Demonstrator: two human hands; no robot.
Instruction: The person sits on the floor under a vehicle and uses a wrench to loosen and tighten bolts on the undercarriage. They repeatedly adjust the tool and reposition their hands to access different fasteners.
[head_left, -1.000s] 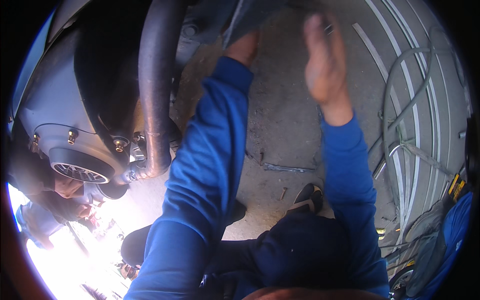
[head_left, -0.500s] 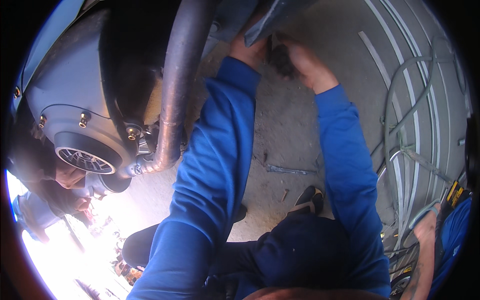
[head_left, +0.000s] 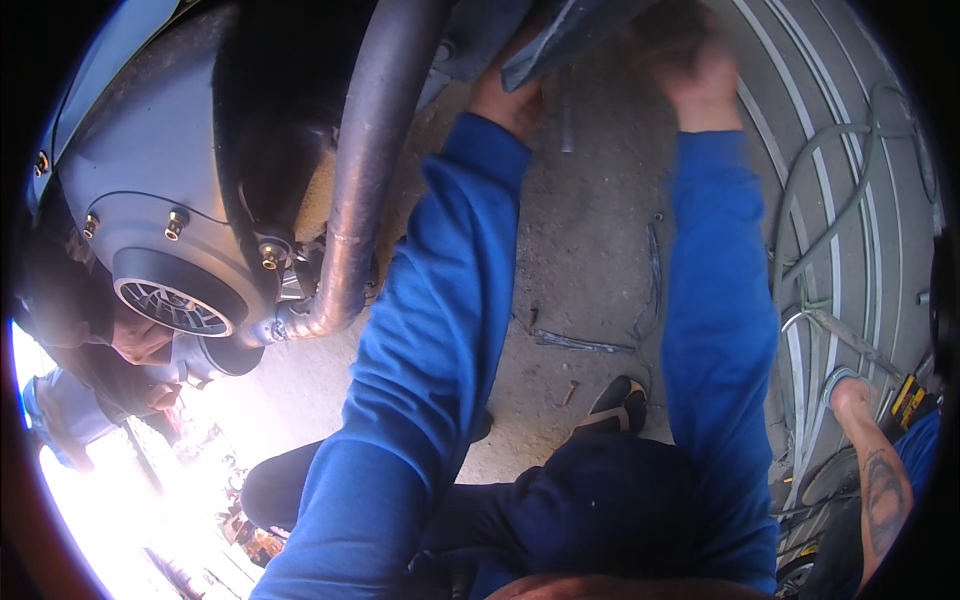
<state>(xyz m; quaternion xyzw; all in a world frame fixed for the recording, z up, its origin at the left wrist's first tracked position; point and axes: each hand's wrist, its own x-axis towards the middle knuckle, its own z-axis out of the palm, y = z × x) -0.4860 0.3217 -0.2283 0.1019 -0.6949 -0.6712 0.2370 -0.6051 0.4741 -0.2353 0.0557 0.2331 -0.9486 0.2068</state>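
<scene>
My left hand point(head_left: 512, 103) reaches up beside a bent pipe point(head_left: 348, 215) on a motor vehicle. A dark, pointed metal panel point(head_left: 565, 45) covers its fingers, so what they hold is hidden. To the right, my right hand point(head_left: 703, 80) is smeared by motion, apart from the left one. A dark, blurred shape lies against its fingers; I cannot tell what it is. On the ground between my hands a short grey rod point(head_left: 567, 125) shows. The vehicle's grey cover point(head_left: 150, 160) with a round slotted vent point(head_left: 172, 305) fills the upper left.
Thin strips point(head_left: 585, 343) and a small bolt-like piece point(head_left: 570, 393) lie on the ground before my sandalled foot point(head_left: 618, 402). Long metal bars point(head_left: 825, 200) and a hose point(head_left: 860, 190) run along the right. Another person's leg point(head_left: 875, 450) is lower right; another person's hand point(head_left: 142, 340) is at left.
My right hand has swung right and up, away from the left hand, which stays by the panel. The grey rod now shows. The other person's leg has shifted at the right.
</scene>
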